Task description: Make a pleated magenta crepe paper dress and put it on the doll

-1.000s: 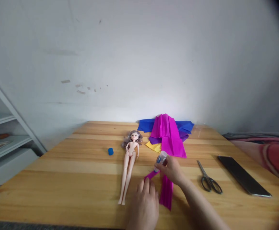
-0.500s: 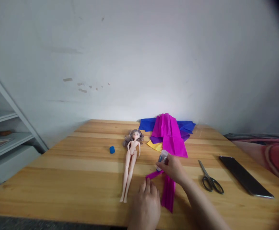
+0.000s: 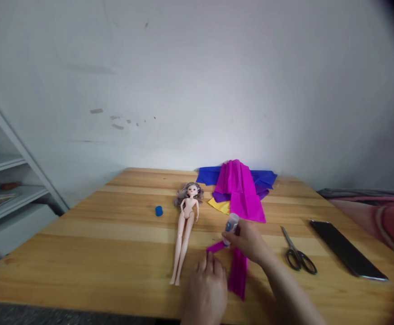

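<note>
My right hand [image 3: 251,241] is closed round a white and blue glue stick [image 3: 231,225] with a clear end on top. The stick stands nearly upright, its lower end on a narrow magenta paper strip [image 3: 214,247]. Flat on the table, my left hand [image 3: 208,289] rests its fingertips at the left end of that strip, holding nothing. A wider magenta crepe-paper piece [image 3: 238,275] runs below my right hand; how it joins the strip is hidden. Left of my hands lies an unclothed doll [image 3: 185,230] on its back, hair spread out. A blue cap [image 3: 159,211] sits beyond its left side.
Magenta paper [image 3: 239,189] lies over blue paper [image 3: 207,175], purple and yellow paper against the wall. Black-handled scissors [image 3: 297,255] and a dark phone-like slab [image 3: 348,250] lie at right. Grey shelves [image 3: 17,198] stand left of the wooden table [image 3: 98,253].
My right hand has shifted the glue stick slightly right and down along the strip. My left hand stays at the strip's end. The whole view has moved a little.
</note>
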Motion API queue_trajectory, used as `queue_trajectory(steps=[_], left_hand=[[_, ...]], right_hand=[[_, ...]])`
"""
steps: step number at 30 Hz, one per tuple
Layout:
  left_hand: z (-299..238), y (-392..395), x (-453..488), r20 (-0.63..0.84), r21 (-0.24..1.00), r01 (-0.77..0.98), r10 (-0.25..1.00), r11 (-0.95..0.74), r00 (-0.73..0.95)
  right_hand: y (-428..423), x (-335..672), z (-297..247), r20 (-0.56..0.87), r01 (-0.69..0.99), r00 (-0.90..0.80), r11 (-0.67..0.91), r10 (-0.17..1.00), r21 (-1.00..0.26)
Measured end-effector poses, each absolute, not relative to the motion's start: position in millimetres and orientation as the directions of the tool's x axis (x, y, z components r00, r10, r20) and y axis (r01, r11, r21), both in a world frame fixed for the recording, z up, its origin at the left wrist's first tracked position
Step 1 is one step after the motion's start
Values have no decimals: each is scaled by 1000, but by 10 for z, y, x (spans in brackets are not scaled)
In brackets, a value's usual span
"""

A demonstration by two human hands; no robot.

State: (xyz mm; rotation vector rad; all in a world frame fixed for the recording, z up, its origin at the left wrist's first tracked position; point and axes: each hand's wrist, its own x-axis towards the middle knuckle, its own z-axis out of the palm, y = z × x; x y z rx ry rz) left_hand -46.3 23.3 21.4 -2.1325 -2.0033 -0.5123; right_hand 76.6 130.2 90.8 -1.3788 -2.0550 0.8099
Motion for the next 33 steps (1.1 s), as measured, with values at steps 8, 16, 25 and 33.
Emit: queue_trajectory(steps=[8, 16, 25, 33], left_hand=[[185, 219, -496, 393, 104, 989, 918, -100, 52], [87, 233, -497, 502, 105, 989, 864, -100, 34], [190, 231, -513, 507, 137, 987, 862, -88, 6], [158, 228, -506, 494, 114, 989, 869, -90, 22]], right_hand=[[1191, 551, 847, 96, 519, -422, 327, 902, -790], [1208, 542, 823, 86, 563, -399, 318, 913, -763], [1198, 496, 830, 75, 570, -389, 304, 918, -763], [1182, 466, 820, 101, 553, -414, 338, 905, -762]])
